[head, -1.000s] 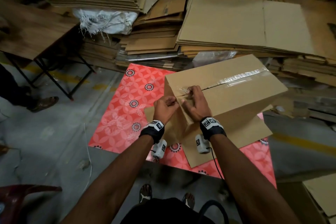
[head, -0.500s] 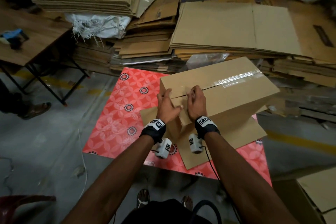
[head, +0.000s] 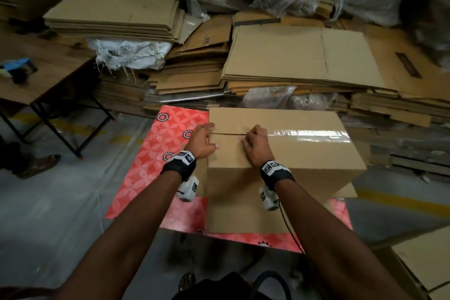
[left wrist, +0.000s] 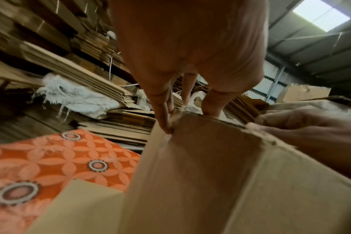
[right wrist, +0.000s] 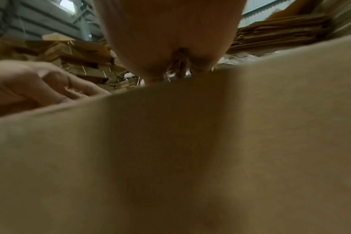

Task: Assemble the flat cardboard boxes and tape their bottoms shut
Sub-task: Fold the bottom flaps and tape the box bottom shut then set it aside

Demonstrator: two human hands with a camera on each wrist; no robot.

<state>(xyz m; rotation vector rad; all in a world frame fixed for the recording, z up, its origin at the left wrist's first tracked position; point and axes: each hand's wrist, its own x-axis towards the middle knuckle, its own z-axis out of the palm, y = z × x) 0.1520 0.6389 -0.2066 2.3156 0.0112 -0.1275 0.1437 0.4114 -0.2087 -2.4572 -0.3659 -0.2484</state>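
my left hand lies flat, fingers straight, bracing the near corner of the cardboard box on the mat, while my right hand beside it, fingers curled, seems to pinch the clear tape over the seam.

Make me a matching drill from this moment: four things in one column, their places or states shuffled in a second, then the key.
1. clear tape
2. left hand
3. blue tape dispenser
4. white sack

A. on the wooden table
B. at the box's left top corner
C. along the box's top seam
D. under a stack of flat cardboard

Pairs: 1-C, 2-B, 3-A, 4-D
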